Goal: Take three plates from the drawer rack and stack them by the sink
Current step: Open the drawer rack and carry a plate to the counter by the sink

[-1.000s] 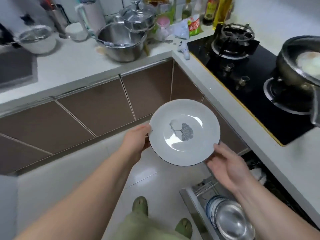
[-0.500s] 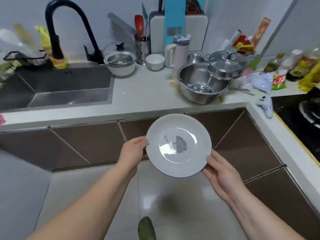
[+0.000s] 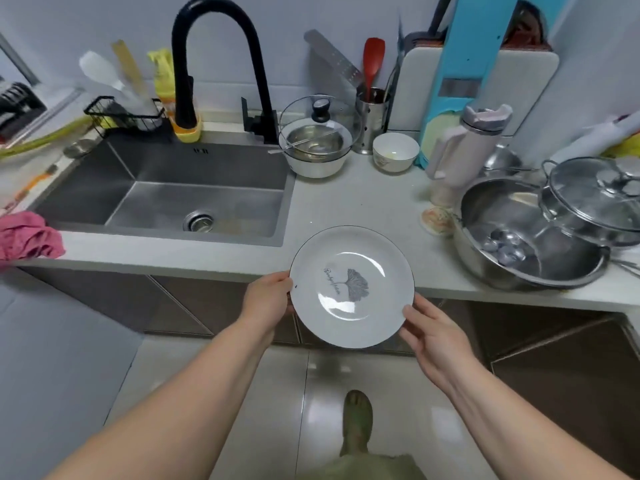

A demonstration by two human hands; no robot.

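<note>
A white plate (image 3: 351, 287) with a thin dark rim and a grey leaf print is held level over the front edge of the counter, just right of the steel sink (image 3: 166, 195). My left hand (image 3: 266, 299) grips its left rim. My right hand (image 3: 429, 334) holds its lower right rim from below. The drawer rack is out of view.
On the white counter (image 3: 356, 202) stand a lidded bowl (image 3: 317, 147), a small white bowl (image 3: 394, 152), a pale jug (image 3: 464, 143), a large steel basin (image 3: 526, 233) with a lidded pot (image 3: 599, 199). A black tap (image 3: 214, 57) arches over the sink. A pink cloth (image 3: 27, 233) lies at the left.
My view has swung left from the stove and open drawer to the sink. Both hands carried the plate along, up to the counter edge beside the sink.
</note>
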